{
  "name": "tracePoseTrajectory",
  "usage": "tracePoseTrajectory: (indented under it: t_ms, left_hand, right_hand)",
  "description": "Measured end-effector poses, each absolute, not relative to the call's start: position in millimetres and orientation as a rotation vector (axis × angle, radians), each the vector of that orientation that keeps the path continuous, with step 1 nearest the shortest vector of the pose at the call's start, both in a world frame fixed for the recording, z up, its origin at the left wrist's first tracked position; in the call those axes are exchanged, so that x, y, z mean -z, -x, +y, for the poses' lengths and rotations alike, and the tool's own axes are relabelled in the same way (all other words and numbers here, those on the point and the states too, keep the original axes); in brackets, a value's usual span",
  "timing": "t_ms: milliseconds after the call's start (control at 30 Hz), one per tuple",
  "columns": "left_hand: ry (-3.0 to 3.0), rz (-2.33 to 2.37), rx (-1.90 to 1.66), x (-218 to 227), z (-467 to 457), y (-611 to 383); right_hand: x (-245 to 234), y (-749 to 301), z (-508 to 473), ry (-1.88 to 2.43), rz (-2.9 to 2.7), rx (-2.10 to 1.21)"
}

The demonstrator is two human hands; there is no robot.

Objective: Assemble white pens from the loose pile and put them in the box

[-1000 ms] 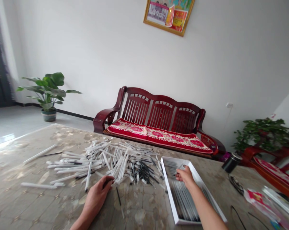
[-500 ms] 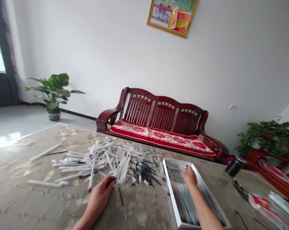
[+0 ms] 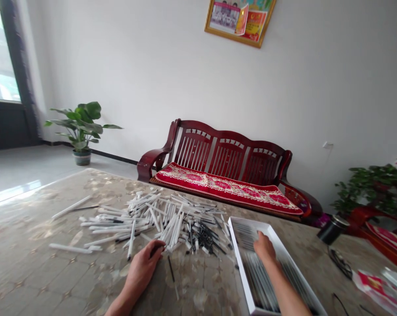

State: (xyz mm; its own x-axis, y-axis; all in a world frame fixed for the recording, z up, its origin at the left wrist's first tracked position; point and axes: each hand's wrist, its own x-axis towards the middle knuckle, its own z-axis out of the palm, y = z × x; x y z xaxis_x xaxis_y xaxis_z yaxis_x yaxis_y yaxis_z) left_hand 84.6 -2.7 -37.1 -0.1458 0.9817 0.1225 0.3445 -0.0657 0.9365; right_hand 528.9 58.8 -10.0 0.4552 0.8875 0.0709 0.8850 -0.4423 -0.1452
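My left hand (image 3: 145, 265) rests on the table with its fingers curled closed beside a loose heap of white pen barrels (image 3: 174, 226); what it pinches, if anything, is hidden. A thin dark-tipped pen refill (image 3: 171, 268) lies just right of it. Over the far half of a shallow white box (image 3: 243, 281), my right hand (image 3: 265, 246) points down with fingers drawn together, their tips partly hidden. Rows of slim grey, clear-looking sticks, like refills (image 3: 259, 278), fill the box. Black pen parts (image 3: 201, 237) are piled at the heap's right side.
A black cylinder (image 3: 333, 229) stands right of the box, with a dark cable (image 3: 340, 263) and a red-and-clear plastic packet (image 3: 374, 285) nearer me. Behind the patterned table (image 3: 96, 289) is a red wooden bench (image 3: 225, 158). A potted plant (image 3: 81, 127) stands at left.
The view has turned slightly left, so everything sits a little further right. My right hand is slightly lower over the box. My left hand keeps its curled pose beside the heap.
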Motion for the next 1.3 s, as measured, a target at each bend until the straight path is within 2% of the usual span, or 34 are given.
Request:
tracePoseTrajectory:
  t_ms: [300, 400, 500, 567, 667, 833, 1000, 1200, 1300]
  left_hand:
    - [-1.446, 1.516, -1.259, 42, -1, -85]
    - [-1.442, 1.51, -1.258, 42, -1, -86]
    - [-1.414, 1.501, -1.28, 40, -3, -88]
    - [-1.405, 1.508, -1.302, 38, -4, -90]
    - [-1.401, 1.531, -1.326, 36, -5, -92]
    - [-1.414, 1.488, -1.397, 40, -5, -92]
    - [-1.44, 1.496, -1.495, 44, -5, -94]
    - [-1.644, 1.534, -1.499, 40, -7, -99]
    - [-1.815, 1.526, -1.479, 38, -8, -100]
  right_hand:
    - [21, -500, 62, 2.292, -1.861, 0.094]
    - [14, -491, 62, 2.265, -1.842, 0.15]
    - [0, -456, 60, 2.036, -1.885, 0.163]
    - [-8, -414, 56, 1.832, -1.93, 0.043]
    - [-14, -339, 47, 1.768, -2.019, -0.171]
    - [-20, -249, 42, 1.918, -2.141, -0.113]
    - [-22, -228, 51, 2.056, -2.131, -0.166]
    - [-19, -237, 39, 2.007, -2.069, -0.364]
    - [-16, -237, 16, 1.845, -2.017, -0.746]
